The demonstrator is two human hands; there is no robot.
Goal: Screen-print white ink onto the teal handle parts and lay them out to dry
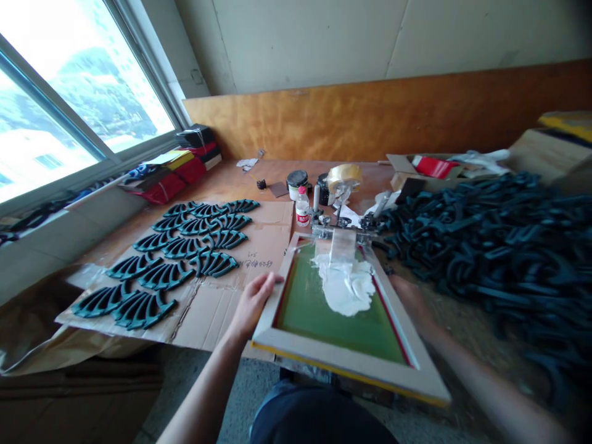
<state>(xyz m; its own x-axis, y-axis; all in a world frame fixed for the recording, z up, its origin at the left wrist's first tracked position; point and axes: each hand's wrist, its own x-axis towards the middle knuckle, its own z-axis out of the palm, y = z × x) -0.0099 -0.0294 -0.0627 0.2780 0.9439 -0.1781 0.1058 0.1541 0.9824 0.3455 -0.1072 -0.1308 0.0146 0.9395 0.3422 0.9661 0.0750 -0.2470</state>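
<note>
A silk-screen printing frame (pixel 342 356) tilts up in front of me, its green mesh (pixel 309 308) framed by a pale border. A thick pool of white ink (pixel 346 290) lies on the mesh near a clear squeegee-like block (pixel 343 246) at the hinge clamp (pixel 345 231). My left hand (pixel 254 302) is at the frame's left edge with fingers curled in; the fingertips pass partly behind the border. My right hand (pixel 411 302), blurred, is at the right edge, its fingers hidden by the frame.
Fan-shaped dark plastic pieces (pixel 166 271) lie in rows on cardboard (pixel 208 314) at left. A large heap of dark parts (pixel 485 240) covers the right side. Behind the clamp stand a red-capped bottle (pixel 302 208), an ink jar (pixel 297 184) and a tape roll (pixel 345 176).
</note>
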